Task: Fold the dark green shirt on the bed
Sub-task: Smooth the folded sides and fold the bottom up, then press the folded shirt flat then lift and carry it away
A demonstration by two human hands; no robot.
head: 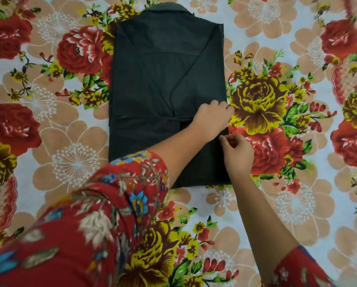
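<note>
The dark green shirt [163,83] lies flat on the bed as a long rectangle, collar at the far end, both sides folded in over the middle. My left hand [212,118] reaches across it and rests on the shirt's right edge, fingers curled over that edge. Just below it, my right hand [235,154] pinches the same right edge between thumb and fingers. Both hands sit about two thirds of the way down the shirt, near a sleeve end that lies across it.
The bed is covered by a floral sheet [277,204] with red, yellow and tan flowers on all sides of the shirt. My red floral sleeve [103,214] fills the lower left of the view.
</note>
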